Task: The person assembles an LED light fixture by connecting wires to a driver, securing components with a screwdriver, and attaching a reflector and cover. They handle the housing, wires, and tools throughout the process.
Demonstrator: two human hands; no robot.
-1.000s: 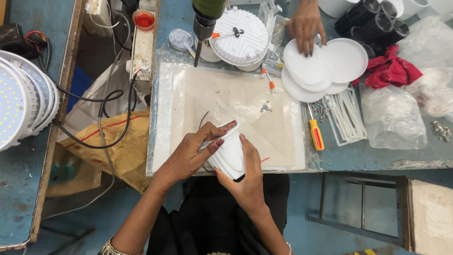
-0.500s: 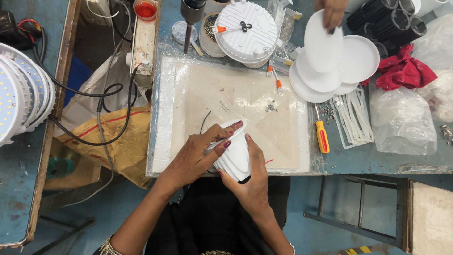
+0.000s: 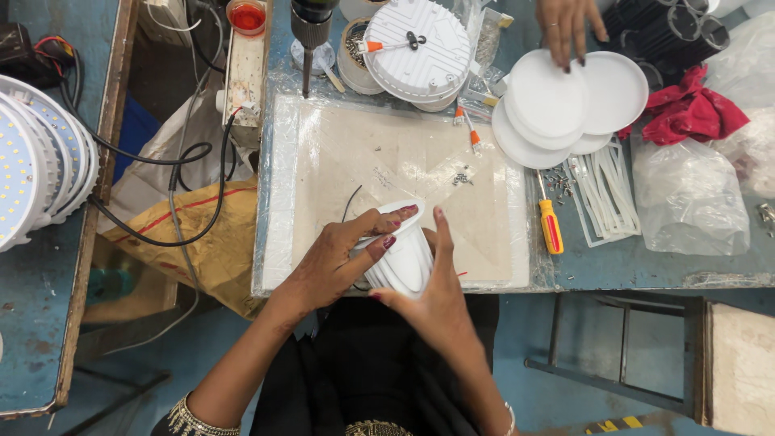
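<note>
Both the left hand (image 3: 343, 254) and right hand (image 3: 432, 295) clasp a white ribbed lamp housing (image 3: 401, 260) over the work mat (image 3: 387, 153).

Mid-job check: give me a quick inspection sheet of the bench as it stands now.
Surface: blue bench with a plastic-covered pad.
Job's things: white ribbed housing at the pad's near edge.
Clutter: white discs, screwdriver, loose screws, red cloth, clear bags, round lamp plate, drill.
Grippers: left hand and right hand both grip the housing; another person's hand is over the discs.
Cables: black cables hang off the bench's left side.
Surroundings: LED panels stacked at left; brown bag below.
</note>
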